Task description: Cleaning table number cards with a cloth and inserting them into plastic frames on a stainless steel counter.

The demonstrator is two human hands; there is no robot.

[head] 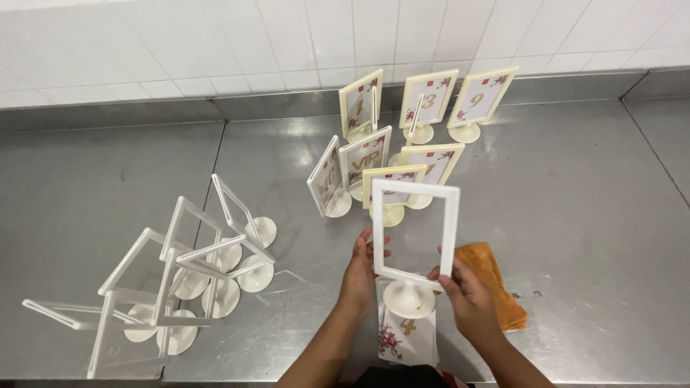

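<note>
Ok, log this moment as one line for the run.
left hand: grips empty white frame left edge | right hand: grips its right edge | cards: under frame | orange cloth: beside right hand

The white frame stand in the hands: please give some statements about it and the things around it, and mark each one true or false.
1. Both hands hold the white frame stand, the left hand on one side and the right hand on the other. True.
2. The held frame has a card inside. False: it is empty, and the counter shows through it.
3. An orange cloth lies on the steel counter by the right hand. True.
4. The empty white frames are grouped on the person's right. False: they are on the left.
5. Cards lie under the held frame's base. True.
</note>
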